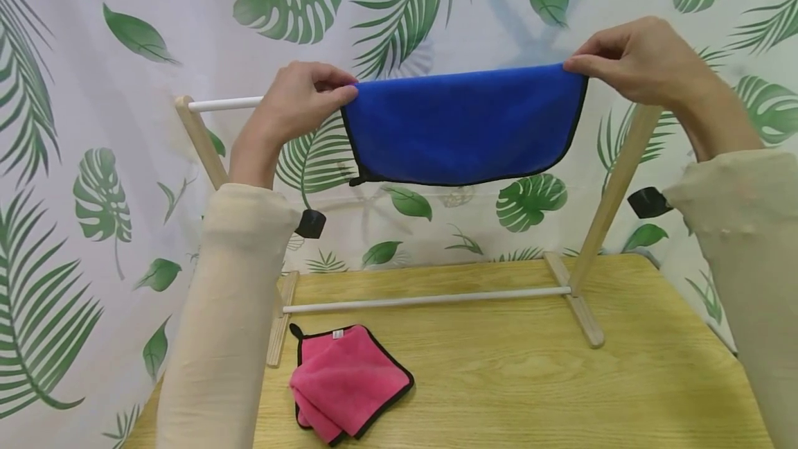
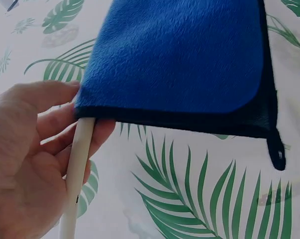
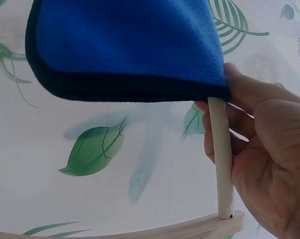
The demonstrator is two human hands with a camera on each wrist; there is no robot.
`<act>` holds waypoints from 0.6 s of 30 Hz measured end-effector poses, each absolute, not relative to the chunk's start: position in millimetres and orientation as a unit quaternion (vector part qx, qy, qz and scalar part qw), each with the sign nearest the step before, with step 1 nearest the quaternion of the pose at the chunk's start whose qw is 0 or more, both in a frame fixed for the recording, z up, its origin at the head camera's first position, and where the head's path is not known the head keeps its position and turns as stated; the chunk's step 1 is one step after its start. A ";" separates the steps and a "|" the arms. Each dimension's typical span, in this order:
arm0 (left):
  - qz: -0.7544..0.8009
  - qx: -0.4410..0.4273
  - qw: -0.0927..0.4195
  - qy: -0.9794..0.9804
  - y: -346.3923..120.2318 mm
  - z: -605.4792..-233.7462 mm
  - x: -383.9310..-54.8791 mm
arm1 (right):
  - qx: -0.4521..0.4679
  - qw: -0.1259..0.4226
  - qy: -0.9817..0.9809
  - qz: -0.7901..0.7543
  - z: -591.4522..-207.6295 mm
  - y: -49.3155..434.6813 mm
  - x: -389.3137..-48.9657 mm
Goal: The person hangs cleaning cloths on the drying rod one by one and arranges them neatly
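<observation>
In the head view, a person's left grip [image 1: 299,99] and right grip [image 1: 648,61] pinched opposite ends of a blue towel [image 1: 461,130], apparently to hold its fold taut over the white rod [image 1: 224,104]. Both forearms reached up and forward, hands turned inward. A pink towel [image 1: 355,383] lay on the counter [image 1: 499,373] below the left grip.

In the left wrist view, thumb and fingers met at the towel's black-trimmed end, the rod beside the palm.

In the right wrist view, the right grip pinched likewise, the rod running past its palm to a wooden upright [image 3: 189,229].
</observation>
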State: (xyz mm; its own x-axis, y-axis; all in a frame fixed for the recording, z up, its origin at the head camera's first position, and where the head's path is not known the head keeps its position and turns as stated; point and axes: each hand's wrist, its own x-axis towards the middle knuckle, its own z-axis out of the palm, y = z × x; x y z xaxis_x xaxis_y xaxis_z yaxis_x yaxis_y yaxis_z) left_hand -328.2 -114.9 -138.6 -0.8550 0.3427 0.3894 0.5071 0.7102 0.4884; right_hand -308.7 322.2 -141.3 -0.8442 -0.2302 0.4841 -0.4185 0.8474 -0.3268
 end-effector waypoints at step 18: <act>-0.267 -0.250 0.108 -0.924 -113.1 -138.9 -329.0 | 0.198 0.219 -0.940 0.173 -143.2 322.7 -308.9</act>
